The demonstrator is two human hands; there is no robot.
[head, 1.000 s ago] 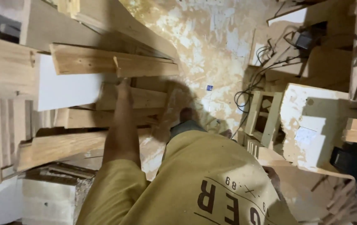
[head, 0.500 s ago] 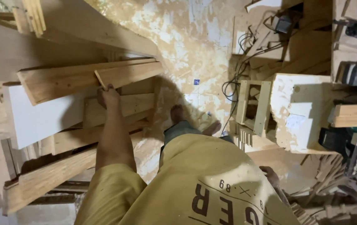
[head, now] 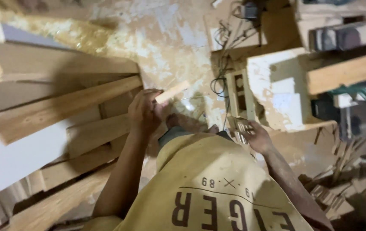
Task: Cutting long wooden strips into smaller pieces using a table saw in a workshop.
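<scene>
Looking down past our yellow shirt point(head: 208, 188), we see our left hand point(head: 145, 112) closed around one end of a small wood strip point(head: 172, 92), which juts toward one o'clock above the dusty floor point(head: 166, 42). Our right hand point(head: 255, 136), at four o'clock from the strip, hangs loosely open with nothing in it, beside a slatted wooden crate point(head: 239, 96). At nine o'clock lie stacked planks point(head: 63, 107); at twelve o'clock, tangled cables point(head: 221, 64). The strip could slip, we judge, since we grip only its end, and a bare foot point(head: 187, 122) stands right below it.
</scene>
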